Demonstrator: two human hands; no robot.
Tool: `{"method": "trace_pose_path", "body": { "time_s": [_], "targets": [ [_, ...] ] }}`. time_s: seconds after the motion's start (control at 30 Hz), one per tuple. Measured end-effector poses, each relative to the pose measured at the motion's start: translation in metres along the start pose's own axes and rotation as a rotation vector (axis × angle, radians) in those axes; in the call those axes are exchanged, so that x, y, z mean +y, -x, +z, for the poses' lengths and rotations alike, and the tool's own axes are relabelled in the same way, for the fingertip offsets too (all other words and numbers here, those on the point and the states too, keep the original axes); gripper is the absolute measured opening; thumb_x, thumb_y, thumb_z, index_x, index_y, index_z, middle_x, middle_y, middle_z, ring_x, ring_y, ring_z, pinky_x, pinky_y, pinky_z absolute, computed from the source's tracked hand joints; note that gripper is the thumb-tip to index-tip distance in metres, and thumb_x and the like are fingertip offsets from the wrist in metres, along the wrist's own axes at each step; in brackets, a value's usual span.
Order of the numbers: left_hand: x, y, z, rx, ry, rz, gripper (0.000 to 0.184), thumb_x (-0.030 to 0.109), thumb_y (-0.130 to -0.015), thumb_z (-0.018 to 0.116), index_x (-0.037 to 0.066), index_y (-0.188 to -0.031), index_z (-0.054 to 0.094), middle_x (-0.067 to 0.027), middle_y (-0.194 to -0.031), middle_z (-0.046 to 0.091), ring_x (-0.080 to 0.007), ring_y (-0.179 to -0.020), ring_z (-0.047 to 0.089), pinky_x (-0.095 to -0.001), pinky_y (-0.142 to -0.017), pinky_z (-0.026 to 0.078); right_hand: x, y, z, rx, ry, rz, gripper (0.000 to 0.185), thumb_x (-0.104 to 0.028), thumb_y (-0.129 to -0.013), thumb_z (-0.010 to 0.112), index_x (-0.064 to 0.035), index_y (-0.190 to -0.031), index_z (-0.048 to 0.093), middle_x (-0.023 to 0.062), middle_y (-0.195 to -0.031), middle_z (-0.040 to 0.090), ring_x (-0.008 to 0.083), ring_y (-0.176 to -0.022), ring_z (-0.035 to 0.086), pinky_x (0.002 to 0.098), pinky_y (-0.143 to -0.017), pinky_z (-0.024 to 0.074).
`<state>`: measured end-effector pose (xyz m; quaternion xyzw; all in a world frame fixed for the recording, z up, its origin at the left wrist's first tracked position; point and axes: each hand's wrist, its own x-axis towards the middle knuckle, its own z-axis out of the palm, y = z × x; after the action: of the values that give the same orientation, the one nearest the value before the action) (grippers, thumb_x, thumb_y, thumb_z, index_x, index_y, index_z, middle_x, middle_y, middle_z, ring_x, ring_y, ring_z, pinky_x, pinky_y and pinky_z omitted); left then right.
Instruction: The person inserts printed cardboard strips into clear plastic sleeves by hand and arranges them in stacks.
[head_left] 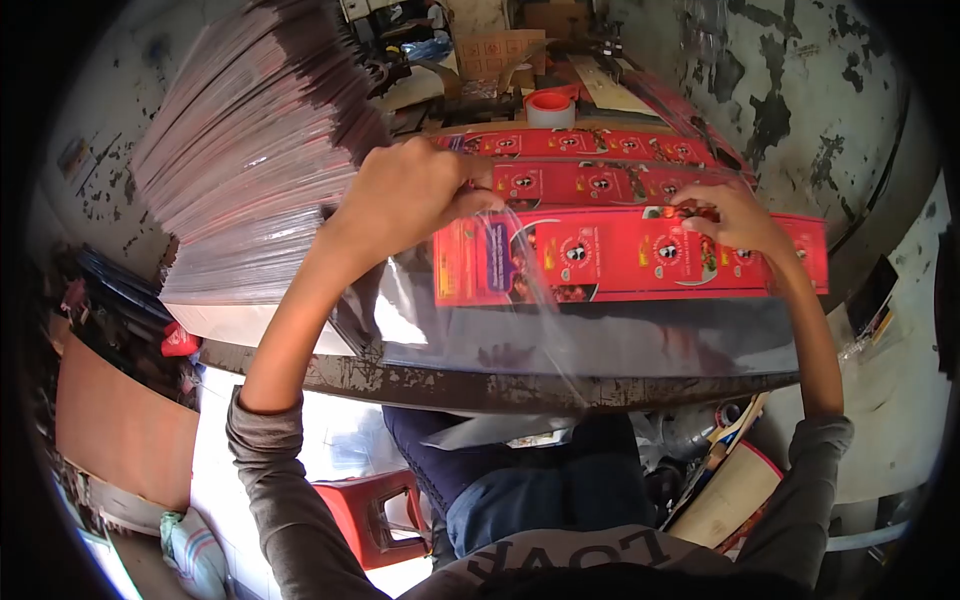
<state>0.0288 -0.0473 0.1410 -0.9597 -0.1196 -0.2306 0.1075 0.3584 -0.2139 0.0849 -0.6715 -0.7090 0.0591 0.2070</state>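
Note:
My left hand (420,190) is closed, its thumb and finger pinching a clear plastic film (545,300) that hangs down past the table edge. A long red printed sheet (620,255) with round food pictures lies in front of me, partly under the film. My right hand (735,215) has its thumb and fingers closed at the sheet's upper edge, toward the right end. More red printed sheets (590,145) lie in rows behind it. A smooth, glossy plastic surface (650,340) shows below the front sheet.
A tall stack of wrapped sheets (250,180) leans at the left of the table (450,385). Behind the rows stands a red and white tape roll (550,108). A red stool (375,515) is below. A person (435,18) is partly visible far back.

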Motion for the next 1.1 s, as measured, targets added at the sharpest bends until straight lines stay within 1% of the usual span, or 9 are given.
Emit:
{"method": "trace_pose_path", "body": {
  "time_s": [0.13,0.27,0.43,0.6,0.73,0.8,0.93,1.0,1.1],
  "targets": [
    [0.004,-0.004,-0.004,-0.025,0.132,0.049,0.024,0.032,-0.077,0.069,0.009,-0.078,0.064,-0.0064,-0.063,0.060,-0.0276,-0.058,0.059,-0.0370,-0.053,0.043,-0.020,0.001,0.029,0.200,0.559,-0.049,0.043,-0.030,-0.076,0.069,-0.0086,-0.112,0.058,0.0156,-0.101,0.056,0.0290,-0.106,0.052,0.0464,-0.090,0.0403],
    [0.012,-0.013,-0.004,-0.039,0.127,0.082,0.024,0.033,-0.076,0.069,0.009,-0.079,0.064,-0.0077,-0.063,0.060,-0.0278,-0.059,0.059,-0.0372,-0.053,0.043,-0.107,-0.016,0.046,0.472,-0.116,-0.262,0.053,-0.043,-0.080,0.065,-0.0045,-0.113,0.054,0.0183,-0.111,0.048,0.0325,-0.103,0.049,0.0447,-0.086,0.0411],
    [0.017,-0.018,-0.005,0.020,0.194,0.098,0.020,0.025,-0.081,0.066,0.005,-0.079,0.063,-0.0122,-0.065,0.058,-0.0275,-0.060,0.058,-0.0372,-0.054,0.042,-0.170,-0.009,0.079,0.570,-0.129,-0.389,0.053,-0.046,-0.076,0.067,-0.0037,-0.105,0.054,0.0233,-0.112,0.041,0.0342,-0.102,0.046,0.0445,-0.083,0.0412],
    [0.009,-0.001,-0.016,-0.112,0.374,-0.029,0.019,0.021,-0.084,0.063,0.003,-0.077,0.061,-0.0120,-0.064,0.057,-0.0267,-0.055,0.051,-0.0342,-0.055,0.040,-0.156,0.015,0.076,0.461,0.141,-0.254,0.035,-0.040,-0.081,0.064,-0.0059,-0.083,0.060,0.0217,-0.107,0.045,0.0341,-0.092,0.051,0.0463,-0.079,0.0415],
    [0.003,0.016,-0.002,-0.201,0.705,-0.146,0.021,0.019,-0.085,0.061,0.001,-0.076,0.060,-0.0118,-0.062,0.055,-0.0256,-0.053,0.043,-0.0335,-0.054,0.038,-0.119,0.027,0.022,-0.327,0.210,0.007,0.026,-0.028,-0.080,0.066,-0.0047,-0.075,0.057,0.0047,-0.062,0.056,0.0186,-0.069,0.061,0.0378,-0.068,0.0440],
    [0.005,0.027,0.023,-0.205,0.598,-0.116,0.022,0.020,-0.085,0.062,0.001,-0.075,0.060,-0.0123,-0.061,0.055,-0.0254,-0.053,0.044,-0.0337,-0.054,0.038,-0.089,0.030,0.000,-0.558,-0.098,-0.046,0.019,-0.022,-0.081,0.064,-0.0045,-0.075,0.061,0.0049,-0.060,0.059,0.0182,-0.062,0.061,0.0344,-0.062,0.0447],
    [0.003,0.033,0.074,-0.116,0.397,-0.114,0.023,0.029,-0.086,0.059,0.006,-0.081,0.059,-0.0151,-0.058,0.054,-0.0327,-0.060,0.057,-0.0395,-0.057,0.043,-0.038,0.030,-0.026,-0.589,0.199,0.093,0.012,-0.017,-0.077,0.065,-0.0058,-0.083,0.067,0.0065,-0.074,0.066,0.0198,-0.067,0.063,0.0329,-0.062,0.0467],
    [0.015,0.037,0.091,-0.223,0.358,-0.250,0.022,0.029,-0.084,0.061,0.008,-0.090,0.058,-0.0132,-0.072,0.060,-0.0303,-0.075,0.060,-0.0415,-0.066,0.046,-0.023,0.034,-0.018,-0.566,0.314,0.221,0.014,-0.014,-0.075,0.066,-0.0062,-0.087,0.068,0.0075,-0.082,0.067,0.0209,-0.073,0.063,0.0332,-0.065,0.0480],
    [0.029,0.054,0.103,0.005,0.020,0.039,0.034,0.028,-0.081,0.063,0.010,-0.109,0.053,-0.0113,-0.111,0.050,-0.0297,-0.105,0.052,-0.0496,-0.086,0.041,-0.027,0.053,0.005,-0.183,0.881,0.298,0.022,-0.012,-0.074,0.067,-0.0062,-0.095,0.066,0.0103,-0.108,0.062,0.0255,-0.089,0.062,0.0358,-0.075,0.0492]
  ]
}}
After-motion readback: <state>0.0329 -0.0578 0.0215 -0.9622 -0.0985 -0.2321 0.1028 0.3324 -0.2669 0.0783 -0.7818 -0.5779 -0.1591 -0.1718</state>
